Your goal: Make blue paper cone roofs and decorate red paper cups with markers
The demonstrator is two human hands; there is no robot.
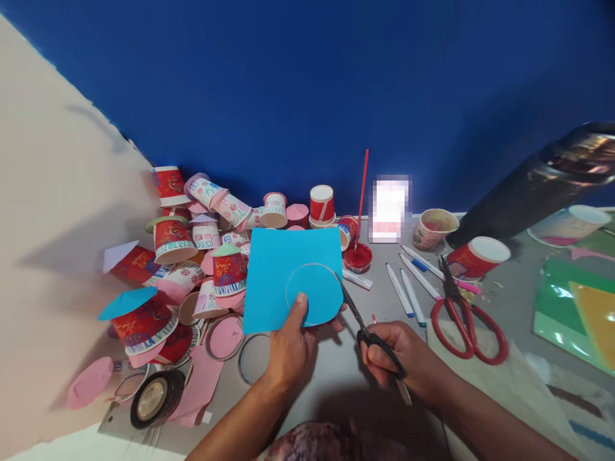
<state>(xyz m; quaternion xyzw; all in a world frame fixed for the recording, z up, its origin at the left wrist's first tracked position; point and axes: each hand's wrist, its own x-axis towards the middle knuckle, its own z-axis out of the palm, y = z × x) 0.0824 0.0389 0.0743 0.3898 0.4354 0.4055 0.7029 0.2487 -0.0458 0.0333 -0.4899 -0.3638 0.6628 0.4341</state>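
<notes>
My left hand (295,346) pinches a sheet of blue paper (269,275) at its lower edge, thumb on top and fingers underneath. A pale circle outline is drawn on the sheet, and its lower right edge is cut round along that line. In my right hand (398,358) is a pair of black-handled scissors (379,346), fingers wrapped through the handles. Their blades point up and left and meet the paper's right edge near the circle line. Whether the blades are apart is hard to see.
Decorated paper cups (175,240) pile up at left, beside a roll of black tape (156,398) and pink paper (199,387). Markers (398,291), red-handled scissors (466,326), a dish of red paint (358,257) and a dark bottle (523,186) lie or stand at right.
</notes>
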